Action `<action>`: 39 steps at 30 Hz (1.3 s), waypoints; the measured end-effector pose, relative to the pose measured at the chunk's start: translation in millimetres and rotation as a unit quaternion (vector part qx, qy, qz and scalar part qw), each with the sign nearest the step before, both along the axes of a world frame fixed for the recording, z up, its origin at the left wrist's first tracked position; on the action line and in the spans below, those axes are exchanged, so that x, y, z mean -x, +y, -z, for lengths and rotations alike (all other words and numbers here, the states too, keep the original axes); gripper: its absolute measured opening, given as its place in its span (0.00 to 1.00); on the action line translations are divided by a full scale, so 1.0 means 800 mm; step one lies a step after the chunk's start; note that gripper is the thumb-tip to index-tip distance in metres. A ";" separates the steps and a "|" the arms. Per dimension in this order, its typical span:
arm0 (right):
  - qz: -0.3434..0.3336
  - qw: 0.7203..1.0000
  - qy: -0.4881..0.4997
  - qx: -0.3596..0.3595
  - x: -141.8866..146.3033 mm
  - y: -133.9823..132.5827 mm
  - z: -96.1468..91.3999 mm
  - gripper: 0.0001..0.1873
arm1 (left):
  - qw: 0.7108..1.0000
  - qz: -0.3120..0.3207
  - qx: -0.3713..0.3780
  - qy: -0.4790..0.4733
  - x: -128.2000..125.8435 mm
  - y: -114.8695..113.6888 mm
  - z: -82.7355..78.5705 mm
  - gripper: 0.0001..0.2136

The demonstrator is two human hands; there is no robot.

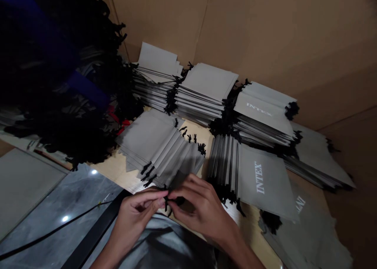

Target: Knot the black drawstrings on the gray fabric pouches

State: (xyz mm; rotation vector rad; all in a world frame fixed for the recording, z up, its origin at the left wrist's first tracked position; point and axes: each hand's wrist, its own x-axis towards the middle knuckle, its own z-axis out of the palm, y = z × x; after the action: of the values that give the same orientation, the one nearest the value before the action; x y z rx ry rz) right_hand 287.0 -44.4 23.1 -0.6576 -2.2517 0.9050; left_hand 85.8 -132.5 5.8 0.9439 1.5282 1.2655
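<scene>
Both hands meet near the front edge of the table, fingertips almost touching. My left hand (134, 210) pinches a short black cord (166, 204) between thumb and forefinger. My right hand (203, 206) is closed on the same cord from the other side, its thumb and fingers bent. Just beyond them lies a fanned row of grey fabric bags (173, 159) with black cord ends at their corners. The fingers partly cover the nearest bag, and whether the cord is knotted I cannot make out.
Stacks of grey bags (207, 80) line the cardboard wall (265, 33). Bags printed INTEX (265, 178) lie to the right. A large dark heap of black cords (88, 131) with a blue strap (88, 90) fills the left. Below is a shiny grey floor (73, 202).
</scene>
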 end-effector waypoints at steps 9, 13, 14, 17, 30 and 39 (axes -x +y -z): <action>0.028 0.998 -0.018 -0.046 0.001 -0.007 0.000 0.05 | 0.999 -0.027 -0.003 -0.023 -0.009 -0.004 0.004 0.06; 0.024 0.997 -0.019 -0.067 0.002 -0.008 0.004 0.05 | 0.999 -0.027 -0.007 -0.032 -0.012 -0.007 0.006 0.05; 0.022 0.997 -0.016 -0.072 0.003 -0.008 0.006 0.05 | 0.999 -0.022 -0.004 -0.035 -0.012 -0.008 0.007 0.05; 0.015 0.997 -0.011 -0.081 0.005 -0.008 0.009 0.06 | 0.999 -0.006 0.008 -0.034 -0.009 -0.010 0.009 0.05; 0.017 0.994 0.057 -0.095 0.018 -0.009 0.026 0.13 | 1.000 -0.016 -0.008 -0.007 -0.012 -0.007 0.000 0.03; -0.015 0.991 0.050 -0.120 0.016 0.001 0.028 0.13 | 0.992 0.015 -0.026 0.120 0.006 -0.002 -0.016 0.07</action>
State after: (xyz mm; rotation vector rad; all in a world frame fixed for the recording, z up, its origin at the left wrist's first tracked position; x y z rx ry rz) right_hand 274.1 -43.2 1.0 -0.4604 -2.2395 0.6514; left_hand 81.2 -134.0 18.4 1.1829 1.6644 1.2085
